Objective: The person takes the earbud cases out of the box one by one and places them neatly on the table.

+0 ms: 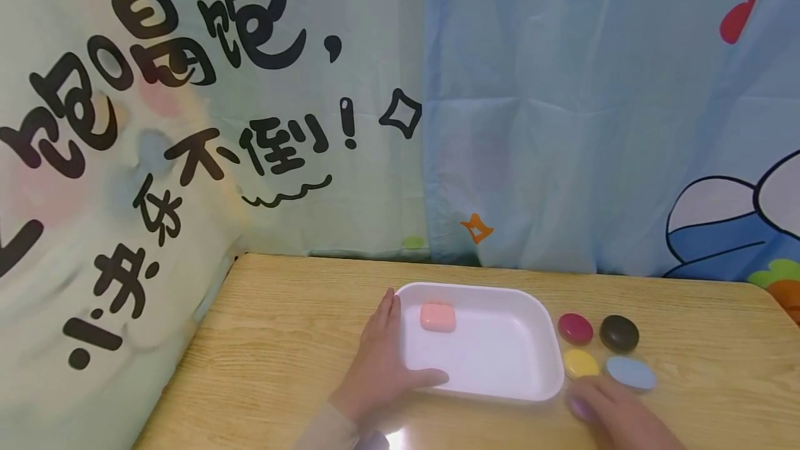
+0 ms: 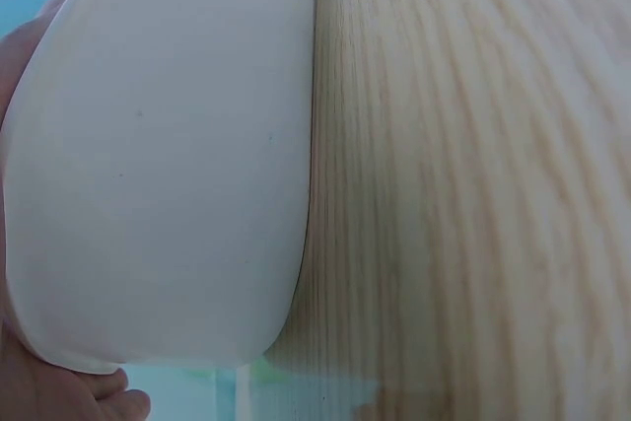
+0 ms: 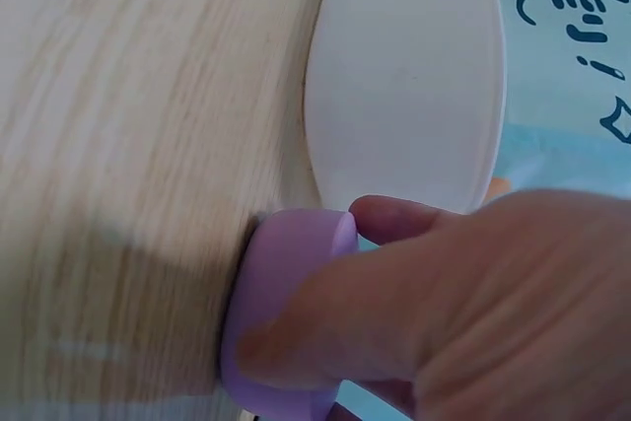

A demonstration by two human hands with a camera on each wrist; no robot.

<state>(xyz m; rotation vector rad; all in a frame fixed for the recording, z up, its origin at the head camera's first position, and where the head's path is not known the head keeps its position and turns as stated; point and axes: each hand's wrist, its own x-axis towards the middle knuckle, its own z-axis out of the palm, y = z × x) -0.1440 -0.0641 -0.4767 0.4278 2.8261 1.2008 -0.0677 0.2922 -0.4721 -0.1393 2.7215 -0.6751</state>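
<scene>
A white rectangular tray [image 1: 481,367] stands on the table, with a pink soap-like block [image 1: 438,317] inside near its left back corner. My left hand [image 1: 390,360] holds the tray by its left end, fingers along the side and thumb over the front rim. Beyond the tray's front right corner, my right hand [image 1: 615,408] pinches a smooth purple soap-like block [image 3: 286,253] between thumb and fingers. In the right wrist view this block is low at the table surface, beside the tray's outer wall.
Right of the tray lie a crimson piece [image 1: 576,328], a black piece [image 1: 619,333], a yellow piece [image 1: 580,363] and a light blue oval piece [image 1: 630,373]. The wooden table [image 1: 281,325] meets a printed curtain [image 1: 531,123] at the back and left.
</scene>
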